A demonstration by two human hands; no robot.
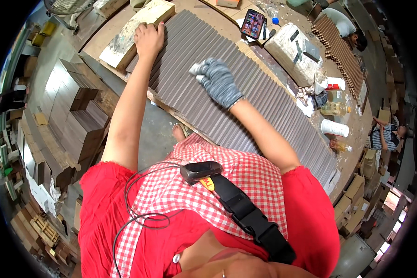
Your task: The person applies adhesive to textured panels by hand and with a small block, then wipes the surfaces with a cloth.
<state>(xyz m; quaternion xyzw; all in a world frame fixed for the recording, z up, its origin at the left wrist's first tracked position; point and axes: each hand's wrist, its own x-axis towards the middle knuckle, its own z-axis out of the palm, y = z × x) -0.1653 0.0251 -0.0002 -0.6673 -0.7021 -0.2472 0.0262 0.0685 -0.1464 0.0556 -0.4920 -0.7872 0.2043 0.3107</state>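
A wide row of grey-brown wood-look strips point(194, 60) lies side by side across the table in front of me. At the row's far left end, my bare left hand point(149, 39) rests with its fingers stretched out, where the strips meet a paint-smeared cream block point(139, 34). My right hand point(217, 82) wears a grey knit glove and is over the middle of the strips. Its fingers are curled together, slightly blurred, with whitish tips; whatever they may hold is hidden.
Beyond the strips are a phone point(253, 23), a stained white block point(294, 53) with a dark grey block point(311, 51) on it, a white tub point(334, 128) and a bottle of yellowish liquid point(334, 109). Stacked boards point(74, 125) stand left. Other people are farther off.
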